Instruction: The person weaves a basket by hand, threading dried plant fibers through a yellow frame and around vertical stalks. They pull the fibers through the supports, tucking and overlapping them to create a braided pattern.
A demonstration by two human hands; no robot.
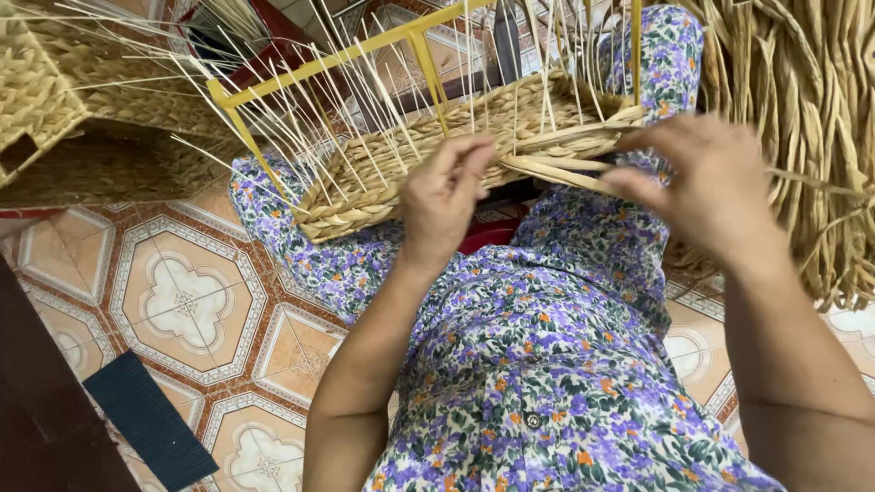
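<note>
A half-woven straw basket (383,173) rests on my lap, built on a yellow metal frame (319,62) with many thin pale spokes sticking up. My left hand (444,196) grips the basket's near woven rim, fingers curled over it. My right hand (706,182) pinches a flat straw strand (556,169) at the basket's right corner and holds it taut. Both knees, in purple floral fabric, support the basket from below.
A large bundle of loose dried straw (811,118) hangs at the right. Finished woven baskets (64,109) are stacked at the upper left. Patterned floor tiles (191,292) lie below, with a dark mat (150,428) and dark furniture at the lower left.
</note>
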